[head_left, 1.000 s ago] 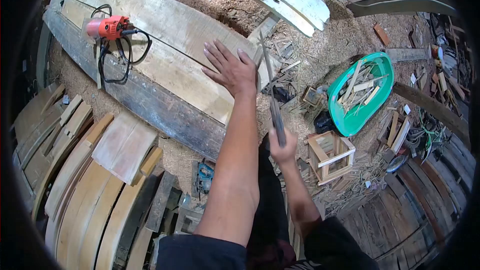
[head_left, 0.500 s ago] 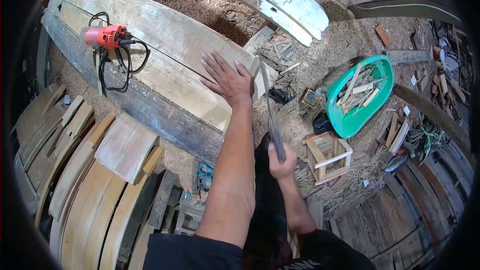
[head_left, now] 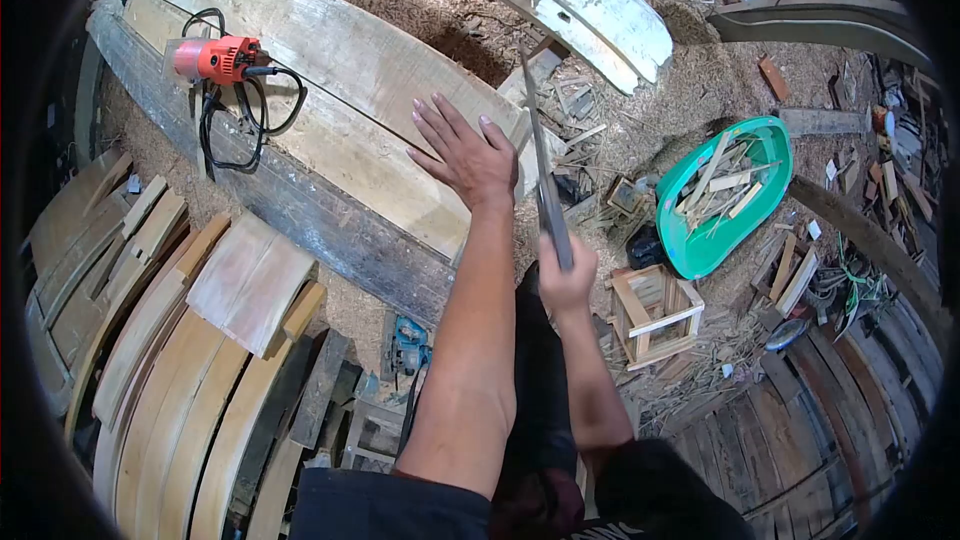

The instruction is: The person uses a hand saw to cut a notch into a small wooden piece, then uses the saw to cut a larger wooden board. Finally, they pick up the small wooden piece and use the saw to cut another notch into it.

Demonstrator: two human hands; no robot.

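My left hand [head_left: 478,165] lies flat on the pale wooden board [head_left: 370,90], fingers spread, close to its right end. In my right hand [head_left: 567,278] is a hand saw [head_left: 547,180], gripped in a closed fist. Its long, tapering blade shows nearly edge-on and points away from me, passing right beside the board's end. The grip is mostly hidden by my fingers. A red power tool [head_left: 215,60] with a coiled black cord rests on the left part of the boards.
A green tub [head_left: 668,230] with wood scraps stands to the right, beside a small wooden frame [head_left: 655,325]. Curved planks [head_left: 175,390] are stacked at lower left, near a blue power tool [head_left: 408,345]. A whitish curved plank [head_left: 590,10] lies at the top. Shavings cover the ground.
My right hand and the saw have moved forward, away from me, so the blade tip reaches farther past the board's edge. My left hand stays flat on the board. The view has shifted slightly.
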